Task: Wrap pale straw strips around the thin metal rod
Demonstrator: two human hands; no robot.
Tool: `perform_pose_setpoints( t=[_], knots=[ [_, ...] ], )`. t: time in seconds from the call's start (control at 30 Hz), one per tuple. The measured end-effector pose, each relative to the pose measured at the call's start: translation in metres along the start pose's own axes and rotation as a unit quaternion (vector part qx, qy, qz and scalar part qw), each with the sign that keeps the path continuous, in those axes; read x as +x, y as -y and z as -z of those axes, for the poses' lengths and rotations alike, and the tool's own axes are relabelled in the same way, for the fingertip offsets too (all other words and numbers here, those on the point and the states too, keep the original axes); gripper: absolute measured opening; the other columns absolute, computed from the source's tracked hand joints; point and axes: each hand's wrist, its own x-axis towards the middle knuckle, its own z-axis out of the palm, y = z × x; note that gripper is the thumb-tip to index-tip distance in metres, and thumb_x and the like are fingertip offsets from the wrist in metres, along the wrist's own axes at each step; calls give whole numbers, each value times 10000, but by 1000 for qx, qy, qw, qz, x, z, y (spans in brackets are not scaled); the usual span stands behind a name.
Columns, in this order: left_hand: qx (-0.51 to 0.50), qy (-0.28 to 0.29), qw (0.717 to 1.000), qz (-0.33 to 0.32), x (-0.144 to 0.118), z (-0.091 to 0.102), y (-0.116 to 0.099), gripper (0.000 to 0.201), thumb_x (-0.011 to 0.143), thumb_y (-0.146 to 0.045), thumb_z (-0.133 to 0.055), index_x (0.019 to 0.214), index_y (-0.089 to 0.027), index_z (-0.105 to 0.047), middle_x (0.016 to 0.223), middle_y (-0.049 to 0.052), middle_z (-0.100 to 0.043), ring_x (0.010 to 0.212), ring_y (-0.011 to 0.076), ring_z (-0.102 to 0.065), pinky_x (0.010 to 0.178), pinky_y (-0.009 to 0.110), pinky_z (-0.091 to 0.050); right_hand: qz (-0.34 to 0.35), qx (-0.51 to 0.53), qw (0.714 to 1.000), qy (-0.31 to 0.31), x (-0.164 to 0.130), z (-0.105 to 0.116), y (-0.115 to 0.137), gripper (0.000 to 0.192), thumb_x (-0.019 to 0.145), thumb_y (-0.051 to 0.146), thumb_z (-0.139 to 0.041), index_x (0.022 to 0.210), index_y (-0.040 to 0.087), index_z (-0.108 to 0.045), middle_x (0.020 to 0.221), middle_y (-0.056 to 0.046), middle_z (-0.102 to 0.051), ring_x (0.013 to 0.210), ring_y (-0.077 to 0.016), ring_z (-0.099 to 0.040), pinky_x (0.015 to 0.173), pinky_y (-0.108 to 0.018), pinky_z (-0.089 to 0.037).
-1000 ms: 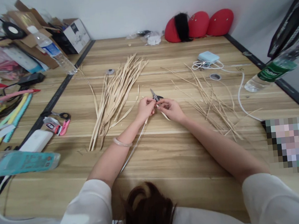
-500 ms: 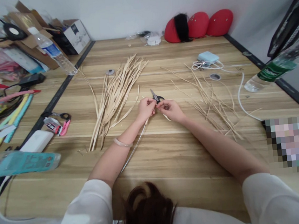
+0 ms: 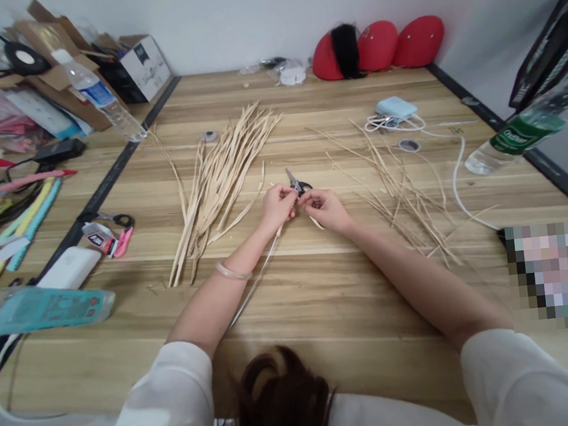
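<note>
Work in hand looks only partway: mid-surface (image 3: 344, 321), left hand (image 3: 279, 203) is pinched on a thin rod (image 3: 253, 284) with a bit of tan material at its upper end; right hand's (image 3: 328, 209) fingers are closed on a pale strip (image 3: 316, 222). Exact contact hidden by the fingers. Most of the rod's visible length is bare, so that part reads as not done. Plenty of stock left: loose bundle of flat strips (image 3: 230, 171) toward the left edge, thinner strands (image 3: 403, 195) scattered toward the right edge. Black-handled scissors (image 3: 293, 181) sit right past the fingertips, the one real obstruction. White cable (image 3: 456, 183) and green-label bottle (image 3: 512, 137) by the right edge, red caps (image 3: 377, 44) at far right corner; all clear of the hands.
</note>
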Motion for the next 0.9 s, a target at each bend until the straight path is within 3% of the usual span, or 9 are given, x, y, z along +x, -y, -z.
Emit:
perform_pose_setpoints(
  t=[0.9],
  knots=[
    [-12, 7, 1000, 10, -2, -1, -3, 59, 809, -205, -544, 770, -163, -527, 510, -70, -526, 320, 43, -448, 334, 153, -275, -7, 24, 999, -29, -1, -1, -1, 200, 697, 327, -627, 822, 173, -602, 625, 5, -620, 550, -93, -516, 535, -237, -391]
  ],
)
